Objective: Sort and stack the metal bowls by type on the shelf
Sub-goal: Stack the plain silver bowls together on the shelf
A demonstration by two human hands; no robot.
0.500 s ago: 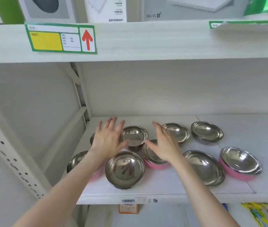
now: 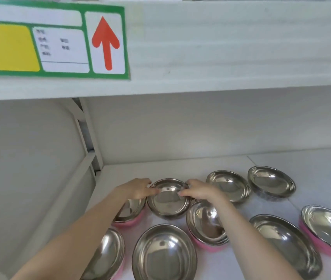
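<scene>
Label (image 2: 53,40), red arrow (image 2: 105,43), abv held bowl (image 2: 167,199)

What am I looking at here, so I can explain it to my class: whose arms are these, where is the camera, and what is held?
There is no machine: these are a person's two bare arms, filmed by a wide-angle camera worn on the head, looking forward and down. On the white shelf lie shiny metal bowls, some plain steel, some pink outside, like the far-right pink bowl. The left hand and right hand grip opposite sides of one small steel bowl by its rim. A green label with a red arrow sticks to the shelf edge above.
</scene>
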